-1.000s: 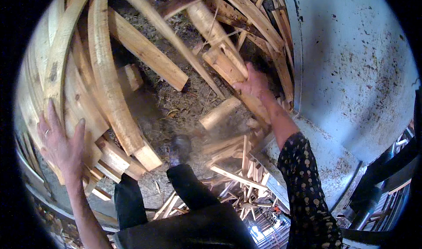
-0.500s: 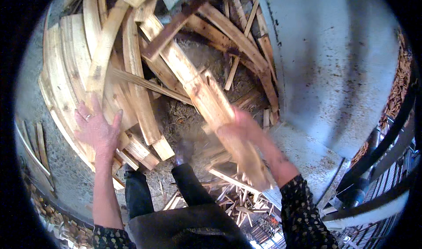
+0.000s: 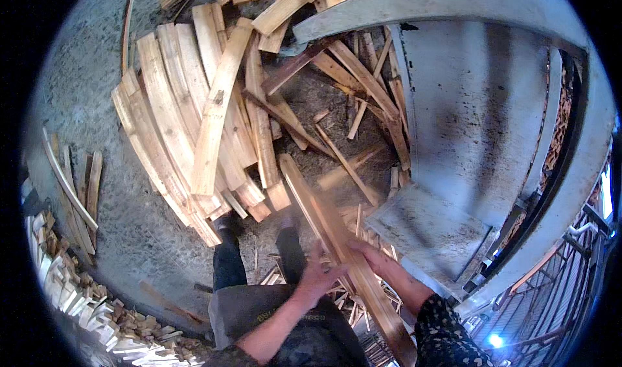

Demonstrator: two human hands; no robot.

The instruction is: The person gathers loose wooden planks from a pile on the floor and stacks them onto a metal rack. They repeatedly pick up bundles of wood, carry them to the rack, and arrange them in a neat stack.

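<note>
A long, rough-sawn wooden board [image 3: 324, 221] slants from the ground in front of my feet down toward the lower right, along my right side. My right hand [image 3: 370, 255] grips its right edge, thumb across the upper face. At the board's left edge is my left hand [image 3: 317, 275], thumb and fingers apart, its fingertips against the wood. The undersides of the fingers are hidden. Ahead and left lies a fanned stack of pale boards [image 3: 170, 98], with one loose board [image 3: 217, 114] lying aslant on top.
A large grey metal machine housing [image 3: 466, 127] with a curved rim stands on the right. Scattered wood strips [image 3: 356, 120] lie beside it. Piled offcuts [image 3: 84, 302] fill the lower left, and a few thin slats [image 3: 81, 192] lie on the concrete floor [image 3: 129, 231].
The board has come back toward me and to the lower right in my right hand. My left hand has left the stack and moved right to the board. The view has shifted left.
</note>
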